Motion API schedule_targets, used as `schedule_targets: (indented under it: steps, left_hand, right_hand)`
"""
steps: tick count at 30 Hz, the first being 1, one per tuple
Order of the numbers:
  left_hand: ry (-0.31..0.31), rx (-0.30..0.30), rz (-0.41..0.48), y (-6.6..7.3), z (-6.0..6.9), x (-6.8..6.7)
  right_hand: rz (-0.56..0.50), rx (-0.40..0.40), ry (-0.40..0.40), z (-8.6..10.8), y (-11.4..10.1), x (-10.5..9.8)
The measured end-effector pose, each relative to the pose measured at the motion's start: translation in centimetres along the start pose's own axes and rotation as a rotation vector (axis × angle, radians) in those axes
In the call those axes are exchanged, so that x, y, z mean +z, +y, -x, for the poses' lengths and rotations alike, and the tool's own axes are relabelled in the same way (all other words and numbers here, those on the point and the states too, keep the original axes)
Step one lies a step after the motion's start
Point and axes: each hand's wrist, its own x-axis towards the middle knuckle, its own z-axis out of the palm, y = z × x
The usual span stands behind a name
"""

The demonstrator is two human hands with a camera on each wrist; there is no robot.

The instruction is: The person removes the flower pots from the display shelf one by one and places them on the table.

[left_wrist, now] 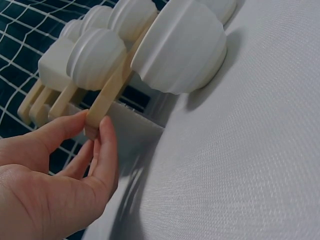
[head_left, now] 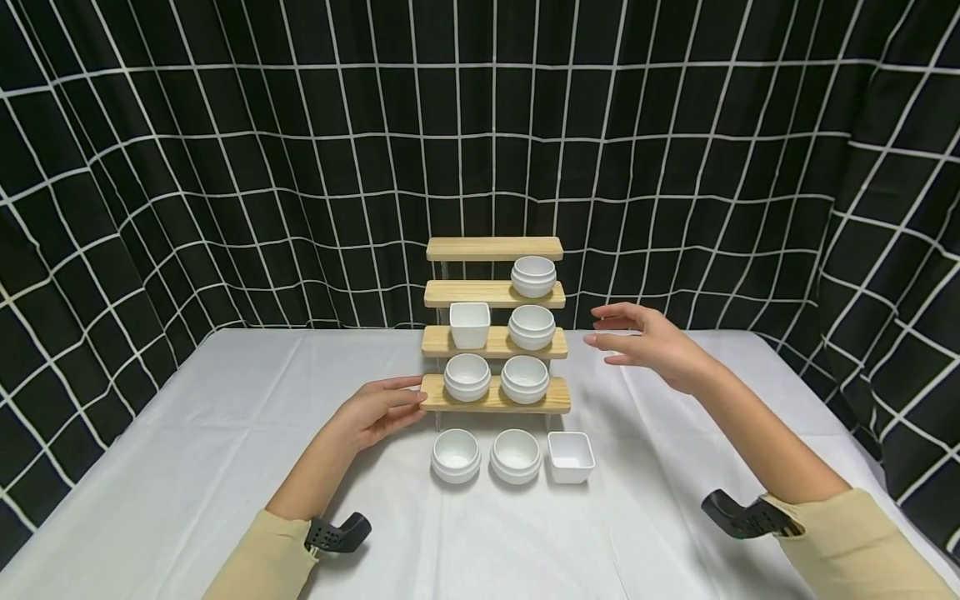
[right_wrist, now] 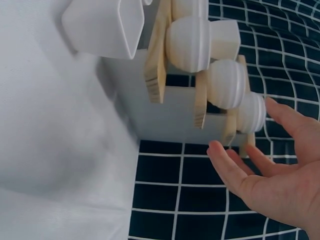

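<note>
A stepped display stand with several wooden shelves (head_left: 491,293) on clear side panels stands mid-table. My left hand (head_left: 386,408) pinches the left end of its lowest shelf (left_wrist: 102,107) between thumb and fingers. To the right of the stand, my right hand (head_left: 648,342) hovers with fingers spread and holds nothing. Two round white bowls (head_left: 467,377) sit on the lowest shelf. The second shelf bears a square white bowl (head_left: 470,325) and a round bowl (head_left: 532,327). Another round bowl (head_left: 533,277) sits at the right of the third shelf, below the bare top shelf (head_left: 495,248).
In front of the stand, two round bowls (head_left: 456,456) and a square bowl (head_left: 571,457) stand in a row on the white tablecloth (head_left: 247,433). A black curtain with a white grid (head_left: 360,158) hangs behind and at both sides.
</note>
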Motion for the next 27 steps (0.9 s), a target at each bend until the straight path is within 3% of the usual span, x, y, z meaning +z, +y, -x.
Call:
schedule_targets:
  steps: [27]
  left_hand:
    - [-0.001, 0.002, 0.003, -0.1, -0.1, -0.1]
  right_hand:
    - [-0.025, 0.018, 0.018, -1.9, -1.8, -0.3]
